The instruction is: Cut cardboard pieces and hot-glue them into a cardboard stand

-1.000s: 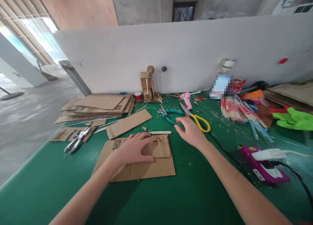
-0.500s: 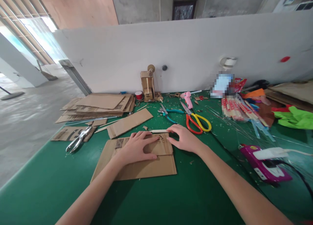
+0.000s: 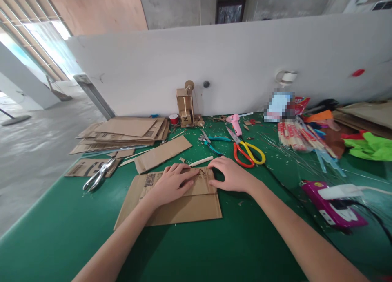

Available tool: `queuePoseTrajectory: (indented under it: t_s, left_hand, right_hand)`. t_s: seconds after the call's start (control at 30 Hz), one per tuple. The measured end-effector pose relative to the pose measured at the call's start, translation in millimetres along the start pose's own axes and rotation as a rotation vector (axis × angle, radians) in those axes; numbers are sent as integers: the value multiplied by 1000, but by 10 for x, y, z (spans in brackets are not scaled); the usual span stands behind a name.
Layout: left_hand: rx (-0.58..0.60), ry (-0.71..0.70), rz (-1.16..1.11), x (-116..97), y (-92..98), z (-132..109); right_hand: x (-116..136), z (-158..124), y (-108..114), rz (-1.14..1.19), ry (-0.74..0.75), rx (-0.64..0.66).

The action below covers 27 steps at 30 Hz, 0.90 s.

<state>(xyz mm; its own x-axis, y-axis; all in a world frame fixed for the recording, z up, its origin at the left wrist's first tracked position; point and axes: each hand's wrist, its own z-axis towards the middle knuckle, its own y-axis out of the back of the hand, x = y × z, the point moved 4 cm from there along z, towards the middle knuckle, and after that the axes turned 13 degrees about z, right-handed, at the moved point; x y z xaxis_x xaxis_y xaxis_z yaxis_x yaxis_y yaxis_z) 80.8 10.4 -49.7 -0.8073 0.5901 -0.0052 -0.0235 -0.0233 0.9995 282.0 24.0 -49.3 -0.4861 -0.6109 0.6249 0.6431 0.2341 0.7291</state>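
Observation:
A smaller printed piece of cardboard lies on top of a larger cardboard sheet, near the sheet's far edge. My left hand rests flat on the smaller piece with its fingers spread. At that piece's right end, my right hand has thumb and fingertips bent around the edge, one at the far corner and the thumb nearer me. Just beyond the cardboard lies a slim whitish stick, slightly slanted and apart from my fingers; its exact kind is unclear.
Scissors, teal-handled pliers and a pink glue gun lie behind my hands. Leftward are silver pliers, a cardboard strip and a cardboard stack. A purple power strip with cables sits at right.
My right fingertips have come off the whitish stick and onto the cardboard's right edge. The stick now lies at a slant, its right end farther from me. My left hand stays nearly still.

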Motion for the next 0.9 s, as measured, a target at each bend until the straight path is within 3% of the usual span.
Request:
queuePoseTrajectory:
  t_s: [0.17,0.33,0.43,0.53,0.63,0.7,0.8,0.9]
  left_hand:
    - [-10,61,6,51,220,-57]
    - [7,205,-332,176,421,-112]
    - [-26,344,-526,124,292,-132]
    - [-81,418,-495,-60,99,-175]
    - [-170,359,-180,-279,59,-230]
    - [-155,263,-31,-404,66,-255]
    - [-69,113,-47,-533,57,-283]
    - [-35,58,-83,-604,39,-319]
  right_hand:
    - [5,10,-48,156,-62,-23]
    - [-10,31,-81,277,-112,-93]
    - [-42,37,-52,329,-129,-132]
    - [-94,47,-48,353,-154,-166]
    - [-152,66,-102,317,-170,-176]
    - [-187,79,-145,277,-167,-179]
    - [-220,93,-176,222,-133,-183]
    - [-235,94,-177,197,-85,-169]
